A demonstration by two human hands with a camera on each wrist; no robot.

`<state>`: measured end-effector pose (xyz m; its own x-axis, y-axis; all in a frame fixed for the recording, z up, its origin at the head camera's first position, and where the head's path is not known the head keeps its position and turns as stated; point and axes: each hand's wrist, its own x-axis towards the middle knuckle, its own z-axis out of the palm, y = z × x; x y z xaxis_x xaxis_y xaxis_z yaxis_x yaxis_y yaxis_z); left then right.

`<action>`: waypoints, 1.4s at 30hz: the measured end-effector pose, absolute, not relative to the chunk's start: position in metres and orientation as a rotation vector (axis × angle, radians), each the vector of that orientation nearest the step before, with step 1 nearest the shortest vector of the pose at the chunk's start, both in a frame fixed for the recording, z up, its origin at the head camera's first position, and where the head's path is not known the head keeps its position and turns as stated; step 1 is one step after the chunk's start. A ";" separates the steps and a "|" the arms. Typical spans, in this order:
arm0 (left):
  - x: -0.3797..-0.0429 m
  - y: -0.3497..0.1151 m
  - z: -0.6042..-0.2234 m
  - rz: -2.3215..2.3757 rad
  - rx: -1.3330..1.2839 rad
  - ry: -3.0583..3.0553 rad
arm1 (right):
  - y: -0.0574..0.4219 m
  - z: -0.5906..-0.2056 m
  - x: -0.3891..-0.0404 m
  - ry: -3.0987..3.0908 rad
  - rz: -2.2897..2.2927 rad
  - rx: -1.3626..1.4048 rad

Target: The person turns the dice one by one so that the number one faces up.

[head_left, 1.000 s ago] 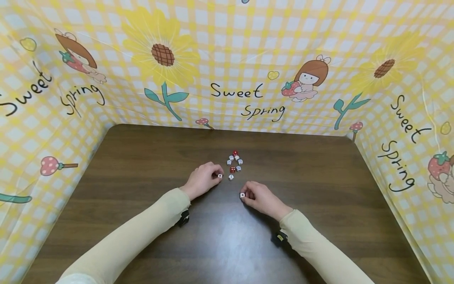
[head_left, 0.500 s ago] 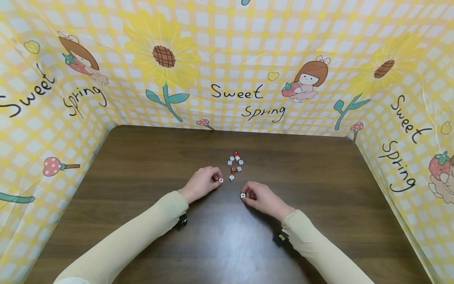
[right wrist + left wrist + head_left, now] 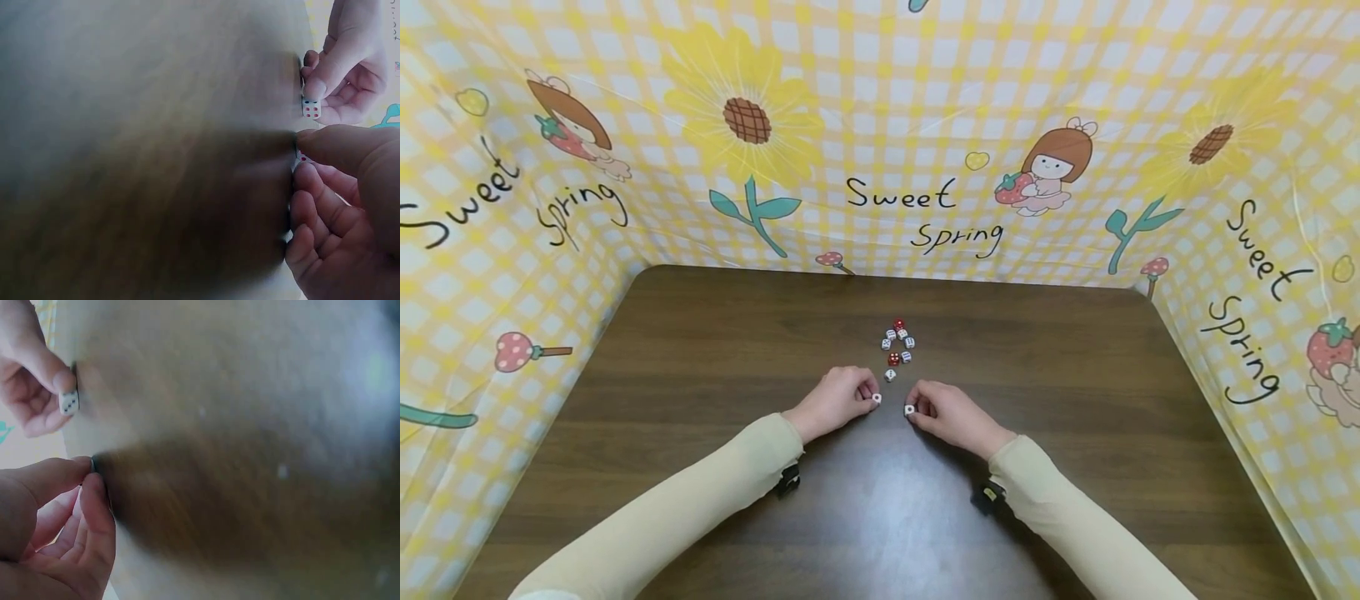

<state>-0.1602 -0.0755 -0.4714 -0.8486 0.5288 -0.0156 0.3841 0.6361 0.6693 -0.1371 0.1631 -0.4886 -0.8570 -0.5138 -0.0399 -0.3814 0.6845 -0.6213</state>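
My left hand [image 3: 837, 400] pinches a white die [image 3: 876, 398] between thumb and fingertips, low over the dark wooden table. Just across from it, my right hand [image 3: 953, 414] pinches another white die [image 3: 910, 410] at the tips of thumb and finger. A short gap separates the two dice. In the right wrist view the left hand's die [image 3: 311, 109] shows red pips, while the right hand's die [image 3: 69, 403] shows dark pips in the left wrist view. Beyond the hands, a single white die [image 3: 890, 376] lies closest to them.
Several white dice and two red ones form a loose ring on the table [image 3: 737, 333]; one red die [image 3: 893, 359] lies at its near side, the other red die [image 3: 898, 323] at its far tip. A yellow checked cloth [image 3: 887, 125] walls the table's back and sides.
My left hand has come nearer to me and slightly right with its die, closing toward the right hand. The right hand has barely shifted. The dice on the table have stayed put.
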 end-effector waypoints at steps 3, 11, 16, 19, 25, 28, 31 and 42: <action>-0.159 -0.073 -0.473 1.040 0.748 2.629 | 0.159 -0.488 -0.140 2.706 -0.888 -0.732; -0.157 -0.069 -0.477 1.085 0.707 2.615 | 0.147 -0.485 -0.146 2.720 -0.883 -0.725; -0.157 -0.067 -0.479 1.115 0.700 2.611 | 0.145 -0.487 -0.149 2.733 -0.893 -0.743; -0.157 -0.065 -0.479 1.131 0.689 2.609 | 0.144 -0.488 -0.150 2.740 -0.897 -0.749; -0.157 -0.065 -0.480 1.152 0.673 2.601 | 0.143 -0.488 -0.151 2.748 -0.898 -0.728; -0.157 -0.065 -0.480 1.163 0.671 2.597 | 0.142 -0.486 -0.150 2.746 -0.908 -0.714; -0.157 -0.065 -0.480 1.171 0.665 2.592 | 0.141 -0.485 -0.150 2.743 -0.914 -0.696; -0.156 -0.065 -0.480 1.157 0.654 2.596 | 0.142 -0.486 -0.149 2.727 -0.919 -0.686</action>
<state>-0.1560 -0.0647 -0.4800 -0.8754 0.4828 -0.0232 0.3055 0.5899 0.7475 -0.1492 0.1419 -0.4862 -0.8766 -0.4806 -0.0247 -0.3676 0.7019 -0.6101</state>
